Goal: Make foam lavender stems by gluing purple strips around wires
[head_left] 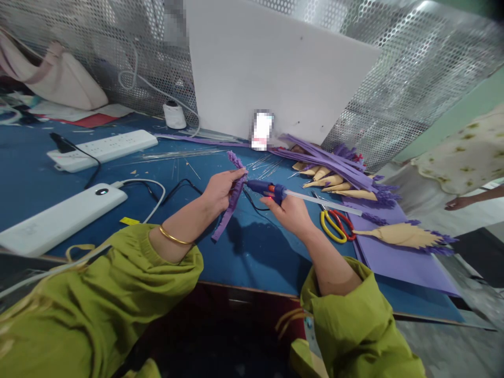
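Between the fingers of my left hand (221, 192) is a purple paper flower strip (229, 210); its ruffled top pokes up past the fingertips and a flat tail hangs below. My right hand (293, 212) is wrapped round a blue hot glue gun (264, 189), with a small red light glowing on it. A long translucent glue stick (323, 202) sticks out of its back end to the right. The gun's nozzle points left, at the strip close by my left fingertips; whether they touch I cannot tell. Scissors (337, 226) with yellow and red handles lie right of my right hand.
Purple paper sheets (405, 270) and a tan-and-purple paper flower (401, 236) lie right, below more wrapped flowers (334, 181). Thin wires (185, 154), a power strip (108, 149) and a white power bank (63, 218) are left. A phone (262, 130) leans behind. A person's hand (454, 203) shows far right.
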`<action>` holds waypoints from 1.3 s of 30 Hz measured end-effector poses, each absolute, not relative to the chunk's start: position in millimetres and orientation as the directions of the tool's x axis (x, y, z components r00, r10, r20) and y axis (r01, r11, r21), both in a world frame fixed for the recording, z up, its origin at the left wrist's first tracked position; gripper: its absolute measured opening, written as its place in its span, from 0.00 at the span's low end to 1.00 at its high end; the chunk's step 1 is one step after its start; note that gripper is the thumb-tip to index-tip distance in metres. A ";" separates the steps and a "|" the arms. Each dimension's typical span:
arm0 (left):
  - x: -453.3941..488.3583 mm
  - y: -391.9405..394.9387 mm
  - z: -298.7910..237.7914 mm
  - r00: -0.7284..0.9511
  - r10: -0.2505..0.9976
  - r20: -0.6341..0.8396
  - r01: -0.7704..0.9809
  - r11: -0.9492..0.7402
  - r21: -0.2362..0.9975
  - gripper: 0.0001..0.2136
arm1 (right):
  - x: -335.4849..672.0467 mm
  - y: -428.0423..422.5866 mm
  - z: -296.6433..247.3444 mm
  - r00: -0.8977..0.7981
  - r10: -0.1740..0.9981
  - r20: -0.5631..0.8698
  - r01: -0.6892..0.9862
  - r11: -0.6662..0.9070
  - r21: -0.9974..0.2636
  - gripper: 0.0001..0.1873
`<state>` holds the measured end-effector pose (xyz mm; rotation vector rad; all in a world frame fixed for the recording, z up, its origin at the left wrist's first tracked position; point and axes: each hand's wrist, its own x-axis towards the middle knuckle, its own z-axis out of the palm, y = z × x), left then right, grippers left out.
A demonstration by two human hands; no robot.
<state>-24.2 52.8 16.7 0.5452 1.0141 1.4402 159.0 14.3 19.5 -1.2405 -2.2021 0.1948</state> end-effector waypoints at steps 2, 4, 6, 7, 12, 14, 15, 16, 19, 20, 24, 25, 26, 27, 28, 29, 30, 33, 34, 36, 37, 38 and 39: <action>-24.3 53.4 16.6 -0.162 0.958 -0.238 -0.548 0.113 0.829 0.03 | 159.0 14.0 19.5 -0.388 0.819 0.423 0.732 0.552 -0.398 0.21; -24.6 54.2 16.3 -0.166 0.957 -0.239 -0.547 0.112 0.830 0.03 | 158.9 13.8 19.5 -0.389 0.819 0.422 0.735 0.552 -0.393 0.21; -25.0 54.9 15.6 -0.166 0.957 -0.238 -0.544 0.112 0.831 0.03 | 158.8 13.6 19.7 -0.390 0.818 0.424 0.738 0.553 -0.387 0.21; -25.3 55.2 15.2 -0.167 0.957 -0.236 -0.543 0.111 0.832 0.03 | 158.7 13.5 19.9 -0.391 0.816 0.425 0.738 0.554 -0.385 0.21; -26.4 57.1 12.7 -0.172 0.960 -0.220 -0.535 0.096 0.839 0.03 | 158.8 13.1 21.6 -0.406 0.809 0.424 0.734 0.565 -0.375 0.21; -26.6 57.8 12.0 -0.175 0.961 -0.216 -0.532 0.093 0.842 0.03 | 158.9 12.9 22.0 -0.407 0.813 0.417 0.740 0.561 -0.372 0.21; -26.7 58.1 11.8 -0.177 0.961 -0.214 -0.531 0.090 0.842 0.03 | 159.0 12.7 22.0 -0.406 0.816 0.411 0.744 0.557 -0.371 0.21; -26.7 58.4 11.7 -0.180 0.960 -0.213 -0.532 0.088 0.843 0.03 | 159.1 12.4 22.0 -0.405 0.820 0.404 0.748 0.552 -0.370 0.21; -26.9 58.5 11.9 -0.184 0.958 -0.221 -0.532 0.092 0.842 0.04 | 159.2 11.7 22.0 -0.407 0.828 0.386 0.755 0.543 -0.368 0.21; -27.0 58.4 12.2 -0.182 0.957 -0.226 -0.532 0.097 0.841 0.04 | 159.2 11.4 22.2 -0.411 0.828 0.381 0.754 0.544 -0.368 0.21; -27.0 57.6 13.7 -0.184 0.953 -0.243 -0.536 0.110 0.837 0.04 | 158.7 10.7 23.1 -0.422 0.831 0.362 0.747 0.545 -0.381 0.21; -26.8 57.3 14.2 -0.189 0.951 -0.243 -0.536 0.107 0.837 0.04 | 158.5 10.6 23.3 -0.420 0.833 0.361 0.746 0.543 -0.385 0.21; -26.6 57.0 14.8 -0.195 0.950 -0.244 -0.537 0.105 0.837 0.04 | 158.3 10.5 23.5 -0.418 0.834 0.360 0.744 0.542 -0.390 0.21; -26.4 56.6 15.5 -0.198 0.949 -0.247 -0.539 0.105 0.836 0.04 | 158.1 10.5 23.5 -0.417 0.835 0.360 0.742 0.541 -0.396 0.21; -26.0 56.1 16.1 -0.200 0.948 -0.249 -0.541 0.105 0.834 0.04 | 158.0 10.5 23.4 -0.416 0.835 0.360 0.738 0.541 -0.402 0.21; -25.7 55.5 16.8 -0.200 0.947 -0.252 -0.543 0.107 0.833 0.04 | 157.8 10.6 23.3 -0.417 0.835 0.360 0.734 0.543 -0.409 0.21; -25.3 54.9 17.4 -0.198 0.947 -0.254 -0.544 0.109 0.832 0.05 | 157.7 10.6 23.1 -0.419 0.834 0.359 0.728 0.545 -0.415 0.21; -24.3 53.3 18.1 -0.192 0.946 -0.260 -0.542 0.118 0.832 0.06 | 157.7 11.1 22.5 -0.424 0.832 0.359 0.722 0.550 -0.421 0.21; -24.1 53.2 17.9 -0.195 0.945 -0.263 -0.541 0.120 0.832 0.06 | 157.8 11.3 22.2 -0.425 0.832 0.358 0.722 0.550 -0.421 0.21; -24.1 53.7 16.9 -0.201 0.944 -0.263 -0.544 0.116 0.831 0.06 | 158.1 11.7 21.5 -0.423 0.833 0.358 0.724 0.548 -0.420 0.21; -24.4 54.4 16.3 -0.206 0.943 -0.261 -0.546 0.111 0.830 0.06 | 158.2 12.0 21.0 -0.421 0.833 0.359 0.724 0.547 -0.419 0.21; -24.8 55.2 15.7 -0.213 0.942 -0.259 -0.549 0.104 0.829 0.05 | 158.3 12.3 20.6 -0.420 0.833 0.360 0.725 0.547 -0.418 0.21; -25.4 56.2 15.2 -0.224 0.939 -0.259 -0.550 0.097 0.829 0.05 | 158.4 12.7 20.0 -0.417 0.834 0.362 0.727 0.545 -0.417 0.21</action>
